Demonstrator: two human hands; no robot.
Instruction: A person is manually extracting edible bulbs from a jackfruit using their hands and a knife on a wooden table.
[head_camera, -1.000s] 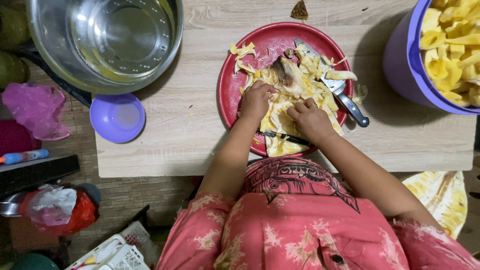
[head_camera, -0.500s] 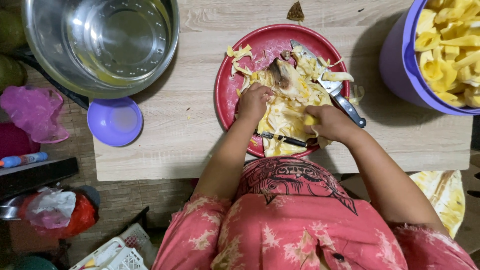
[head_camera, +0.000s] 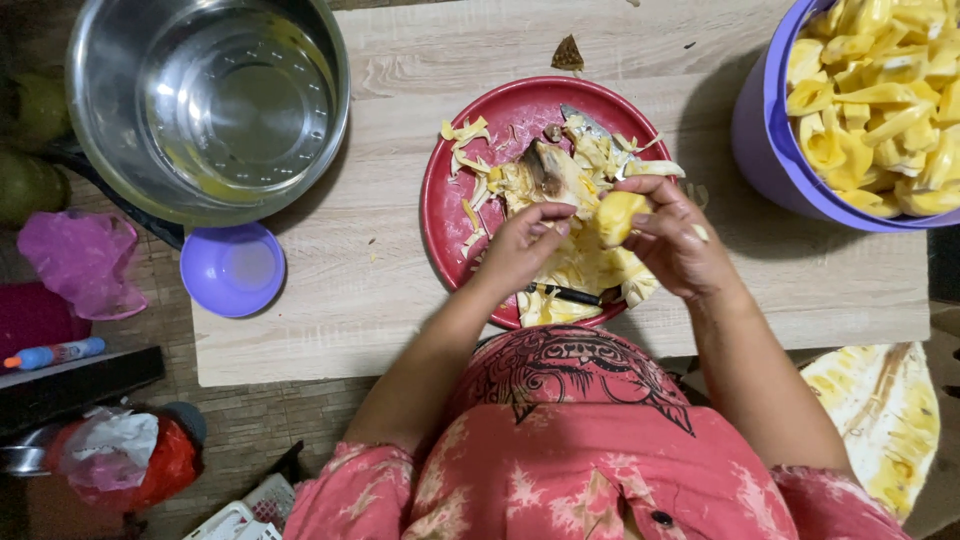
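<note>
A red plate (head_camera: 450, 190) on the wooden board holds yellow jackfruit pulp and fibres (head_camera: 580, 270), with a knife (head_camera: 590, 125) partly under them. My right hand (head_camera: 675, 235) grips a yellow jackfruit pod (head_camera: 618, 215) just above the plate. My left hand (head_camera: 520, 245) pinches at the same pod from the left, its fingertips touching it. A second dark-handled knife (head_camera: 565, 293) lies at the plate's near edge under my hands.
A steel pot (head_camera: 210, 100) stands at the back left, a small purple bowl (head_camera: 232, 268) in front of it. A purple bucket (head_camera: 760, 140) of yellow pods sits at the right. Jackfruit rind (head_camera: 880, 415) lies lower right; bags and clutter at the left.
Both hands have lifted from the pile on the plate. My right hand now holds a pod raised up, and my left hand has come to it.
</note>
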